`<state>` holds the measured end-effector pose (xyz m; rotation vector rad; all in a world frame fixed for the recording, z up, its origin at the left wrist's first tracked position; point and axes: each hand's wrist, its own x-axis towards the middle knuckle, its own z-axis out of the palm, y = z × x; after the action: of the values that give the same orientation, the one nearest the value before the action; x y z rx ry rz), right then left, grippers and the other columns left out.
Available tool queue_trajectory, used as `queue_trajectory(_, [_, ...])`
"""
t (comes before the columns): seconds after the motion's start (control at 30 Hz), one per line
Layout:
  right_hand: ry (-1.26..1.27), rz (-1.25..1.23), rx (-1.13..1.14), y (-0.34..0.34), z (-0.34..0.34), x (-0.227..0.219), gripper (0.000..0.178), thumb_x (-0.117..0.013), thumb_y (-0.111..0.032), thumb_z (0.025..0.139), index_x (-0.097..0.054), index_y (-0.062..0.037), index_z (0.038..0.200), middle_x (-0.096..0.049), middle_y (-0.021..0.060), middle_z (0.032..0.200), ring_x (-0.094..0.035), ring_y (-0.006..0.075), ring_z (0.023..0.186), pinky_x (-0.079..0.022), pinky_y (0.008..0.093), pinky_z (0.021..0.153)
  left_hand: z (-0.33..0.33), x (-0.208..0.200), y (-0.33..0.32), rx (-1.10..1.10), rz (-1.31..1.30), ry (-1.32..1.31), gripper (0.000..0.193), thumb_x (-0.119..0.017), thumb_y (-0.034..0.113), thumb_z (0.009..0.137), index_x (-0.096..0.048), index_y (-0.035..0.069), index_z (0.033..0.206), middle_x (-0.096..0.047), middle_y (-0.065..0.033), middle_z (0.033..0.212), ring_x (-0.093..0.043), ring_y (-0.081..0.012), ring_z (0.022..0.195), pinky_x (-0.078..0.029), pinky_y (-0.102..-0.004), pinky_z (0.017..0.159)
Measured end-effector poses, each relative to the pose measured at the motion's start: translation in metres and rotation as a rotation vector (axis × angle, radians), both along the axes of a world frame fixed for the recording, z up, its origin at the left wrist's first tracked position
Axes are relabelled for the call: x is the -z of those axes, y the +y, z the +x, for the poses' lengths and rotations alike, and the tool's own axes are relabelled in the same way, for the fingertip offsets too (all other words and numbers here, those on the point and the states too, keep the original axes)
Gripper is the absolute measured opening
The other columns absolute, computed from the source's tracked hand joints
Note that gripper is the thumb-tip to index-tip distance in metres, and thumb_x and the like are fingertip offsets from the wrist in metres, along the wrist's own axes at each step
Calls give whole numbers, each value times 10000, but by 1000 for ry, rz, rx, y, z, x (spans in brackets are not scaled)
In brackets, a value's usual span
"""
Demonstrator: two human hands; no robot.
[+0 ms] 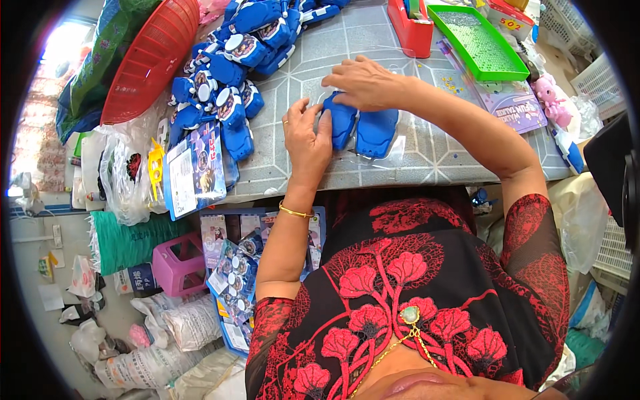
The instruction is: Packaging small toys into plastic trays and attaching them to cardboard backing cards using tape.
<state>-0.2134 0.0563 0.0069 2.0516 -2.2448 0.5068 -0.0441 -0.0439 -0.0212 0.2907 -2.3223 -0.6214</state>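
Two blue toy walkie-talkies (377, 133) lie face down side by side on the table, in what looks like a clear plastic blister (398, 148). My left hand (308, 137) rests at their left edge, fingers apart, its thumb against the left one. Across their upper ends reaches my right hand (367, 83); its fingers are spread and slightly bent, touching the top of the left walkie-talkie. Part of both toys is hidden beneath this hand. A heap of similar blue walkie-talkies (233, 73), with white trim and printed stickers, is piled to the left.
Beyond my hands stand a red tape dispenser (415, 30) and a green tray of small gems (477, 40). Printed cards (510, 110) and a pink toy (552, 100) sit at right. A red basket (150, 60) leans at left; below are a purple stool (180, 267) and a carton (230, 293).
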Motion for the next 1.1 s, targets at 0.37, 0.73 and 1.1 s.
queue_trajectory(0.37, [-42, 14, 368, 56, -40, 12, 353, -507, -314, 885, -600, -22, 1060, -581, 197, 1035, -549, 340, 1010, -429, 421, 873, 31, -2, 7, 16, -189, -48, 310, -573, 165, 835, -581, 24, 1111, -467, -203, 1243, -404, -393, 1168, -312, -467, 1006])
queue_trajectory(0.73, [65, 51, 505, 115, 24, -4, 300, -562, -320, 853, -584, -24, 812, -589, 161, 843, -585, 331, 780, -404, 431, 731, 17, -9, -6, 34, 78, -12, 475, -686, 218, 756, -548, 5, 1158, -496, -199, 1255, -409, -354, 1225, -325, -409, 1027])
queue_trajectory(1.1, [-162, 11, 317, 100, 17, -50, 215, -598, -224, 822, -615, -31, 915, -613, 107, 824, -588, 245, 726, -423, 358, 712, 133, -33, -56, -455, -312, 207, 316, -711, 130, 739, -583, 6, 1000, -583, -150, 1058, -536, -329, 997, -421, -404, 893])
